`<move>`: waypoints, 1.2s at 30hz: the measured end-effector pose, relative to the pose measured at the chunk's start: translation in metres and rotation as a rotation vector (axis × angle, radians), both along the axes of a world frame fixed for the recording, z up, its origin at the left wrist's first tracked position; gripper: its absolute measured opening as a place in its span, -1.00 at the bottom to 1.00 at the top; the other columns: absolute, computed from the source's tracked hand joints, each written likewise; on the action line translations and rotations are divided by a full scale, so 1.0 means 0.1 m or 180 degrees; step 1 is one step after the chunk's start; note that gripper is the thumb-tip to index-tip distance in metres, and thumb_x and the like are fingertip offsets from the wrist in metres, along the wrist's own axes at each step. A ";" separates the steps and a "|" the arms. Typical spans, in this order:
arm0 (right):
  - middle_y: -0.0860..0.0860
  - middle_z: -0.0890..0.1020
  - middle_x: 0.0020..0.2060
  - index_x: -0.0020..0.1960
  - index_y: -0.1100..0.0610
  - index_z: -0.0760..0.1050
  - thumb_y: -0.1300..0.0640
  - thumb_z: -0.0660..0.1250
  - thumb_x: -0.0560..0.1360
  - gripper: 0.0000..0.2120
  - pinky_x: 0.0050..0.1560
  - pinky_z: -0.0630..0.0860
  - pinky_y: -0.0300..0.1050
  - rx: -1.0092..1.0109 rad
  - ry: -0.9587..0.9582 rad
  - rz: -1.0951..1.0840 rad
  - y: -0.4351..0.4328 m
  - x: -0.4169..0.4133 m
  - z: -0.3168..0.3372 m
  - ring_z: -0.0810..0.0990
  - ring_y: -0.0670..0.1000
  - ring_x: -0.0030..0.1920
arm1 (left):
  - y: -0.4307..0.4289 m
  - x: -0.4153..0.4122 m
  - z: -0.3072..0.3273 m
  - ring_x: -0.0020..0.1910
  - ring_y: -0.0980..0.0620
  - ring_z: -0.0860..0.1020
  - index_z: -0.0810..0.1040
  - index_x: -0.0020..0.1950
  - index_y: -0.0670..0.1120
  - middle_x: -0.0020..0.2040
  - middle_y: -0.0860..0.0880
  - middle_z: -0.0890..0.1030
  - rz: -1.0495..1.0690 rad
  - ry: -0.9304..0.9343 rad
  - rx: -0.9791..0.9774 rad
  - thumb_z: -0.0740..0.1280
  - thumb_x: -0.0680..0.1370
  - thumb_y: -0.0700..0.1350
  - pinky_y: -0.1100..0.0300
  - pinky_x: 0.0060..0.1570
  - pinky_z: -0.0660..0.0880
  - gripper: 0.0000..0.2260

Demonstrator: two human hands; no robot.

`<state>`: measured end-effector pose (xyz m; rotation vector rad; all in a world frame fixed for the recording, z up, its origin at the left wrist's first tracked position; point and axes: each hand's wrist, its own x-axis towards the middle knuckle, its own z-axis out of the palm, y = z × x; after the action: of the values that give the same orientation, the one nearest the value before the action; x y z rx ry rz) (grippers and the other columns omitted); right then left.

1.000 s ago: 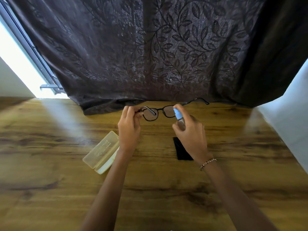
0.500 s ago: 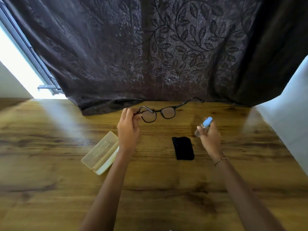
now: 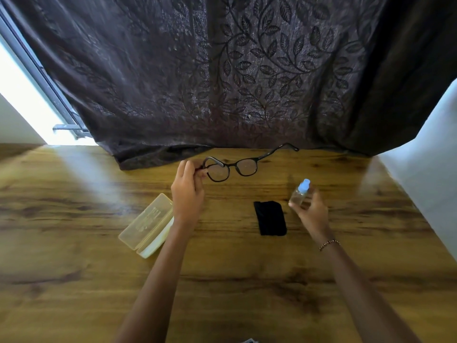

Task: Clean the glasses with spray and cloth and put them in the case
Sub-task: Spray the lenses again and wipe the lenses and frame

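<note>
Dark-framed glasses (image 3: 237, 167) hang above the wooden table (image 3: 74, 280), their arms unfolded. My left hand (image 3: 187, 194) pinches them at the left hinge. My right hand (image 3: 310, 210) holds a small clear spray bottle (image 3: 299, 195) with a light blue cap, off to the right of the glasses and apart from them. A folded black cloth (image 3: 270, 218) lies flat on the table between my hands. The pale yellow glasses case (image 3: 146, 225) lies open at the left, just beside my left wrist.
A dark leaf-patterned curtain (image 3: 235, 75) hangs along the table's far edge, close behind the glasses. A bright window gap (image 3: 27, 107) shows at the left and a white wall (image 3: 425, 174) stands along the right side.
My right hand has drawn the spray bottle away from the lenses, to the right and lower. My left hand keeps the glasses in about the same place.
</note>
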<state>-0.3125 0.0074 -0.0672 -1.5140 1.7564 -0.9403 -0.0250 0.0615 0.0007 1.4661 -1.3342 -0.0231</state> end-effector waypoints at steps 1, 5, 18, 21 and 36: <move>-0.09 0.52 0.04 0.34 0.09 0.35 0.16 0.52 0.39 -0.41 -0.10 0.44 -0.27 0.0031 0.0006 -0.0057 0.03 -0.03 -0.01 0.49 -0.08 0.05 | 0.00 0.00 -0.01 -0.16 0.19 0.43 0.49 -0.01 -0.20 -0.07 0.01 0.48 0.0009 0.0004 0.0014 0.19 0.57 -0.28 0.38 -0.15 0.41 -0.90; -0.04 0.57 -0.19 -0.03 0.08 0.46 -0.01 0.50 0.39 -0.70 -0.12 0.54 -0.05 -0.0003 0.0405 -0.0376 0.28 -0.03 -0.10 0.58 0.04 -0.08 | 0.00 -0.01 -0.02 -0.17 0.23 0.39 0.48 -0.03 -0.19 -0.09 0.02 0.47 0.0026 -0.0014 0.0018 0.20 0.57 -0.30 0.50 -0.14 0.36 -0.91; -0.06 0.61 -0.24 -0.11 0.07 0.52 0.18 0.40 0.47 -0.94 -0.29 0.47 -0.30 0.0303 -0.0121 -0.0112 0.47 0.41 -0.03 0.60 -0.06 -0.20 | 0.00 -0.05 -0.02 -0.16 0.24 0.42 0.50 0.00 -0.19 -0.06 0.02 0.49 -0.0010 0.0026 0.0056 0.21 0.57 -0.31 0.47 -0.14 0.39 -0.90; -0.03 0.64 -0.14 0.00 0.04 0.44 0.23 0.42 0.46 -0.78 -0.22 0.59 -0.23 0.0466 -0.0909 -0.0298 0.49 0.45 0.08 0.64 -0.09 -0.15 | 0.01 -0.03 -0.03 -0.15 0.22 0.43 0.49 0.01 -0.18 -0.06 0.01 0.50 -0.0008 0.0064 0.0044 0.20 0.58 -0.29 0.40 -0.15 0.42 -0.90; -0.07 0.69 -0.10 0.14 0.02 0.35 0.19 0.48 0.43 -0.60 -0.19 0.58 -0.34 -0.1042 -0.1081 0.0377 0.68 1.14 0.99 0.67 -0.19 -0.09 | 0.05 -0.18 -0.02 -0.19 0.12 0.48 0.47 -0.02 -0.20 -0.08 -0.05 0.51 -0.0162 0.0002 0.0112 0.20 0.58 -0.27 0.30 -0.19 0.49 -0.94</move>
<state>-0.1984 0.0752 0.0315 -1.5257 1.3045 -1.3824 -0.0435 0.0667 -0.0017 1.4614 -1.3766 -0.0804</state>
